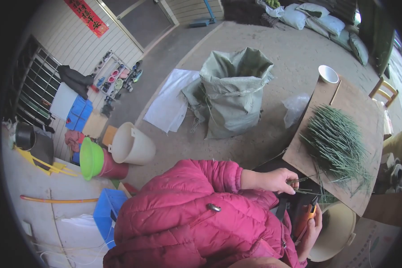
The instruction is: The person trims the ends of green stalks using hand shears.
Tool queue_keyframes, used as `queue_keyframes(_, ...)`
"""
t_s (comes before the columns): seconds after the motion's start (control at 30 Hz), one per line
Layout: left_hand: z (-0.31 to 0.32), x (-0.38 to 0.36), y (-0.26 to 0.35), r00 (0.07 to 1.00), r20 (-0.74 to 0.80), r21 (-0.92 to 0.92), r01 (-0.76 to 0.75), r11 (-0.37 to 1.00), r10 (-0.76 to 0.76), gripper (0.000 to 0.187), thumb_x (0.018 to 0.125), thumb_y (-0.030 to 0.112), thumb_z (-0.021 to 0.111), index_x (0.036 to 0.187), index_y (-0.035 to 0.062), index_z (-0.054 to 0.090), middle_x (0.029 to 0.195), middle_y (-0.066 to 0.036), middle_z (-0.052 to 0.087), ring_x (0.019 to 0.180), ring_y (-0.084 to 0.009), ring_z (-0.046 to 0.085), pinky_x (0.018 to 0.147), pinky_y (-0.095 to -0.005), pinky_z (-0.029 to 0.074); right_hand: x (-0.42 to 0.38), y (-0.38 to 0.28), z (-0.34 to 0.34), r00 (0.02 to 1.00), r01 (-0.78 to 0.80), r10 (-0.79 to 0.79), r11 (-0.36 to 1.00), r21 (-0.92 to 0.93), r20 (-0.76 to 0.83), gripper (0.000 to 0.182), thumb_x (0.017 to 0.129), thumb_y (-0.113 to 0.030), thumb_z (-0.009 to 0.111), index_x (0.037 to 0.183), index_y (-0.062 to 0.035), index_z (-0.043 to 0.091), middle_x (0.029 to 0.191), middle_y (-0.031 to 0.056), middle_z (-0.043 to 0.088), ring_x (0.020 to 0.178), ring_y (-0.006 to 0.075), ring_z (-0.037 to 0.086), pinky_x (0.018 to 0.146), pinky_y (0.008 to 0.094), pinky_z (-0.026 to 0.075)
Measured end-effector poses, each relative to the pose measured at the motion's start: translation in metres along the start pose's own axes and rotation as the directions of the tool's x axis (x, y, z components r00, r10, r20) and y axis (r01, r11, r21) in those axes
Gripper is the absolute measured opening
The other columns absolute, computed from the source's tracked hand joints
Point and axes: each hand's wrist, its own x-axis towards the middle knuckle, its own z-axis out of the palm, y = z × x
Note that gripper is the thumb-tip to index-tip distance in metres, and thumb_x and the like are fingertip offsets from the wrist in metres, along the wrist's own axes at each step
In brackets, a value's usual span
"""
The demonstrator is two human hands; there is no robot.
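My left hand point(279, 180) is closed around a few thin green stems point(304, 180), which stick out to the right over the board's near edge. My right hand point(311, 233), lower in the view, grips orange-handled pruning shears point(304, 219); their dark blades point up toward the stems, apart from them. Beyond both hands, a large heap of thin green stems point(337, 140) lies on a brown board point(297, 149). Below the board, beside my right hand, stands a cream bucket point(344, 232), partly covered by the board's edge.
An open grey-green woven sack point(234, 107) stands on the floor. A white bowl point(328, 74) and a thin stick point(335, 92) rest at the board's far end. A clear plastic bag point(295, 108) lies beside the board. Off left stand a white bucket point(131, 145) and a green basin point(90, 158).
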Motion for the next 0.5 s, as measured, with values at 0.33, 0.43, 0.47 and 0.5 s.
queue_keyframes(0.33, -0.005, -0.011, 0.026, 0.996, -0.033, -0.104, 0.079, 0.991, -0.083, 0.006, 0.082, 0.012, 0.067, 0.084, 0.0088, 0.062, 0.066, -0.004, 0.058, 0.045, -0.0074, 0.046, 0.044, -0.0209, 0.036, 0.012, 0.010, 0.000, 0.999, 0.033, -0.032, 0.999, 0.034, -0.024, 0.069, 0.082, -0.041, 0.068, 0.134, 0.0004, 0.047, 0.114, 0.0157, 0.062, 0.098, 0.0186, 0.060, 0.081, 0.0281, 0.050)
queue_keyframes(0.43, 0.004, -0.012, 0.021, 0.982, 0.016, -0.047, 0.187, 0.981, -0.186, 0.007, 0.078, 0.016, 0.070, 0.082, 0.0112, 0.067, 0.062, -0.001, 0.059, 0.049, -0.0062, 0.047, 0.047, -0.0219, 0.037, -0.004, 0.007, -0.007, 0.996, -0.030, 0.036, 0.997, 0.073, -0.085, 0.066, 0.083, -0.034, 0.069, 0.134, 0.0010, 0.048, 0.122, 0.0167, 0.060, 0.110, 0.0220, 0.058, 0.095, 0.0297, 0.044)
queue_keyframes(0.47, 0.006, -0.010, 0.020, 0.977, 0.033, -0.035, 0.211, 0.977, -0.210, 0.008, 0.079, 0.017, 0.070, 0.084, 0.0109, 0.068, 0.064, -0.001, 0.060, 0.049, -0.0055, 0.046, 0.047, -0.0211, 0.037, -0.008, 0.002, -0.008, 0.993, -0.046, 0.055, 0.995, 0.089, -0.101, 0.067, 0.082, -0.035, 0.070, 0.134, 0.0011, 0.048, 0.121, 0.0175, 0.061, 0.110, 0.0233, 0.059, 0.096, 0.0311, 0.044)
queue_keyframes(0.5, 0.004, -0.009, 0.024, 0.973, 0.040, -0.013, 0.229, 0.973, -0.229, 0.009, 0.080, 0.018, 0.071, 0.085, 0.0106, 0.068, 0.065, 0.000, 0.061, 0.050, -0.0047, 0.046, 0.047, -0.0203, 0.037, -0.008, -0.005, -0.005, 0.992, -0.052, 0.064, 0.993, 0.110, -0.108, 0.068, 0.081, -0.036, 0.070, 0.134, 0.0013, 0.047, 0.119, 0.0184, 0.062, 0.110, 0.0246, 0.060, 0.097, 0.0324, 0.045)
